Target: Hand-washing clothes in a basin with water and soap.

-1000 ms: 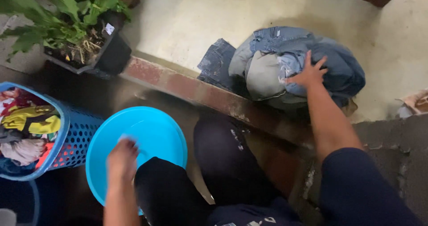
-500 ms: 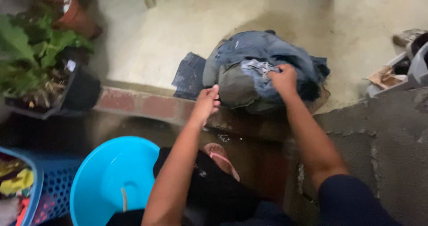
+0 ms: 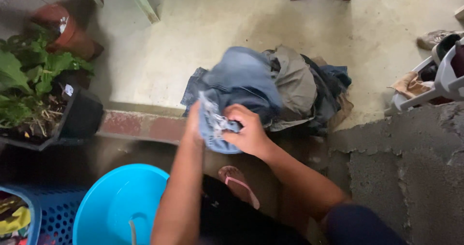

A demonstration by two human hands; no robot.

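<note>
While I look down through the head view, my right hand (image 3: 249,133) is clenched on a bunched light-blue denim garment (image 3: 220,129), and my left hand (image 3: 193,126) grips its other side, mostly hidden behind the cloth. The garment is lifted off the near edge of the pile of clothes (image 3: 290,88) on the concrete floor (image 3: 217,27), just beyond the red brick kerb (image 3: 140,126). I judge this as the pulling-free step; next calls for drawing it clear without dragging the pile. A blue basin (image 3: 116,201) sits below, a laundry basket (image 3: 36,216) at the lower-left corner.
</note>
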